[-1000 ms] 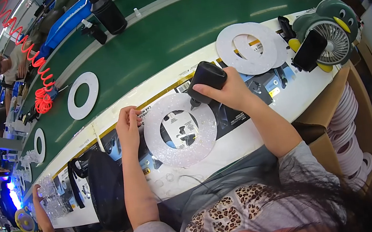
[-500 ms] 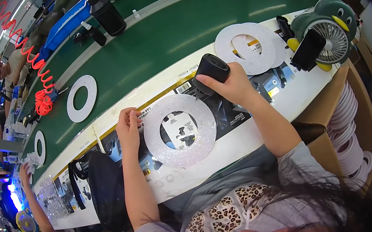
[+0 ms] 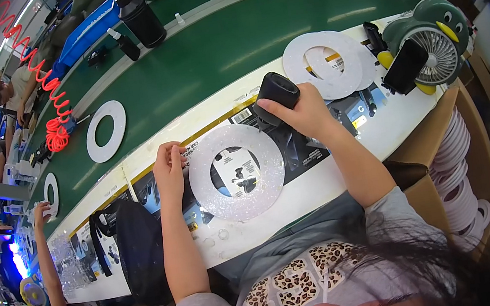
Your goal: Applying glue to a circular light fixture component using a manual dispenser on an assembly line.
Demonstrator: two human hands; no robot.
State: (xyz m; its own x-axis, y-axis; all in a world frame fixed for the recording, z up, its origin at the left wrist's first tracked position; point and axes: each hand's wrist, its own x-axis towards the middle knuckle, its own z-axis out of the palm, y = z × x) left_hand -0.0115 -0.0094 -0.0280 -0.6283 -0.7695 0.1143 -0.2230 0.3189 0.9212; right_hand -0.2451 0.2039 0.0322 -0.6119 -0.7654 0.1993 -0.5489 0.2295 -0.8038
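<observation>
On the white bench in front of me lies a white speckled ring (image 3: pixel 268 178), flat on printed packaging whose white panel shows through the hole. My right hand (image 3: pixel 307 110) grips a chunky black handheld tool (image 3: pixel 278 96) with a flat, rounded end turned upward. The tool is over the ring's upper right edge; whether it touches the ring cannot be seen. Close to the ring's upper left side is my left hand (image 3: pixel 167 162), its fingers curled in. Anything inside those fingers is hidden.
Two overlapping white rings (image 3: pixel 301 59) lie to the right, beside a green fan (image 3: pixel 433 51) and a phone (image 3: pixel 406 63). A carton (image 3: pixel 417 143) holds stacked rings. Beyond runs a green belt (image 3: pixel 208 65) carrying more rings. At left are a black bag (image 3: pixel 141 247) and a co-worker's arm (image 3: pixel 48 259).
My hands, the tool and the ring hold nearly still. The rings on the belt have shifted slightly left. The co-worker's hand at left has moved up and right, towards a ring on the belt.
</observation>
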